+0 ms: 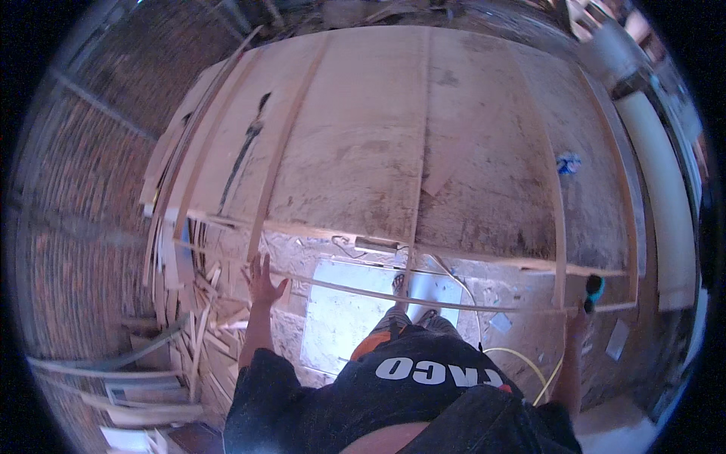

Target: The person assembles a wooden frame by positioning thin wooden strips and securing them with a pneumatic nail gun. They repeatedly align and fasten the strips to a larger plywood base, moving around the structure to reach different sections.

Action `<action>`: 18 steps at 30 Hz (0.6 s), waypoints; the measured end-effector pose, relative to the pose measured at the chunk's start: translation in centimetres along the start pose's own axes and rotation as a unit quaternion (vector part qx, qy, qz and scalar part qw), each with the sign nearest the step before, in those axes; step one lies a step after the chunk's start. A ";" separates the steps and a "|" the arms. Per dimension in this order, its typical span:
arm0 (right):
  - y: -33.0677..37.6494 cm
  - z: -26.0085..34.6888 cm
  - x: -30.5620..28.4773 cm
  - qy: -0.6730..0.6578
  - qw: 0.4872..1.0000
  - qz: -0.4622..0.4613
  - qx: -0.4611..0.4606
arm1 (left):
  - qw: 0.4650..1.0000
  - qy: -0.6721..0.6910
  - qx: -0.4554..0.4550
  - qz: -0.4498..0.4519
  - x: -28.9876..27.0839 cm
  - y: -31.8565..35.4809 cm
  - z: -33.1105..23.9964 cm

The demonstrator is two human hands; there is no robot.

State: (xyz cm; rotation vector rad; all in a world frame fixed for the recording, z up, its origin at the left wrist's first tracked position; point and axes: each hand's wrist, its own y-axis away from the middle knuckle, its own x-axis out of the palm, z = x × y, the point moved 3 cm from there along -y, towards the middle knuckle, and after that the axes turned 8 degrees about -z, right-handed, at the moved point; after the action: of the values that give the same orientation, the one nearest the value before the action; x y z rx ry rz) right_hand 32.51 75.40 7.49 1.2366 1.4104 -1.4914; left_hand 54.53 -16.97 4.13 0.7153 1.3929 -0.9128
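Note:
My left hand (265,283) is open, its fingers spread over the near end of a wooden slat (283,163), beside a long thin wooden strip (378,293) running across in front of me. At the right, my right hand (578,318) is closed around the lower part of a teal and black tool (595,289), whose kind is unclear. That hand is by the strip's right part, near the end of another slat (560,234). Several slats lie lengthwise over a large wooden sheet (348,144), their near ends overhanging its edge and meeting the strip.
A long dark object (240,163) and a crumpled blue and white packet (568,163) lie on the sheet. Wood offcuts (200,333) are piled at left, near a brick wall (83,303). A yellow hose (541,374) and a pale panel (333,333) are on the floor.

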 end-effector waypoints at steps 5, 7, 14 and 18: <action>-0.8 1.3 -2.3 -0.002 0.992 0.052 0.112 | 0.996 0.018 -0.051 -0.066 -1.8 2.6 -0.7; 0.6 -0.3 -2.9 -0.029 0.994 0.006 0.105 | 0.992 0.027 -0.072 -0.098 -2.4 3.2 -1.4; 7.1 -1.6 -6.5 -0.116 0.972 0.003 0.206 | 0.971 0.081 -0.187 -0.123 -1.3 8.4 -2.9; 12.5 -0.5 -8.1 -0.172 0.946 0.034 0.274 | 0.935 0.147 -0.318 0.061 9.5 20.1 2.3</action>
State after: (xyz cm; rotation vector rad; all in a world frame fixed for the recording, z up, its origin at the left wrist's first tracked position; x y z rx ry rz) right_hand 46.68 73.37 11.66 1.2395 0.7349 -2.0126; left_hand 72.64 -10.11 -7.03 0.4373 1.7613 -0.2180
